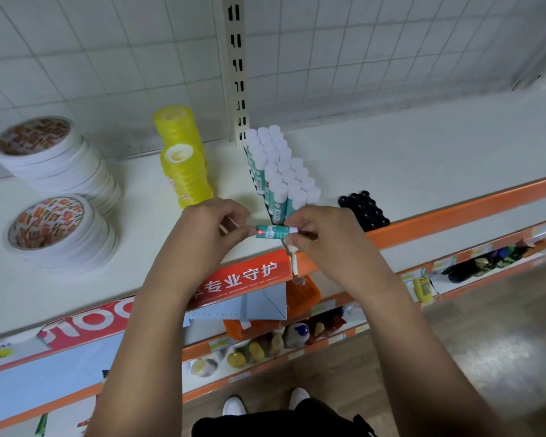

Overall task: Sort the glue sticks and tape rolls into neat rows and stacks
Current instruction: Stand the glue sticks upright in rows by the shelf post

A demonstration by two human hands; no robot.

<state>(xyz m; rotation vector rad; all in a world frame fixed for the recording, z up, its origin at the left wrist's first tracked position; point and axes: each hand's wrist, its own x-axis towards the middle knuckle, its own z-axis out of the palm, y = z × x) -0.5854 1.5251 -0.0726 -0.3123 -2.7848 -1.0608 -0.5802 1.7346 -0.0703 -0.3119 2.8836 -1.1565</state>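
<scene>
while the left hand (208,228) and the right hand (323,238) meet at the front edge of the white shelf (423,152), one glue stick (273,231) lies horizontal between them, held in the air just above the shelf's front lip. the left hand pinches the stick's left end with curled fingers. the right hand pinches the right end, where a white cap shows. the stick carries a teal and white label.

just behind the held stick stands the block of upright glue sticks (281,171), white caps up. its close rows run from the shelf front back toward the slotted upright post (237,67).

left of the block, two stacks of yellow tape rolls (186,175) stand one behind the other, close together. further left, two stacks of white tape rolls (57,234) with printed core labels also stand one behind the other. the rolls in each white stack sit slightly offset.

right of the block, a cluster of black-capped items (363,209) stands at the shelf front, near the block but apart from it. what these items are cannot be told.

an orange shelf edge (454,209) runs along the front. a red banner (240,275) with white characters is fixed to it below the hands. the lower shelf (265,348) holds mixed goods, too blurred to name.
</scene>
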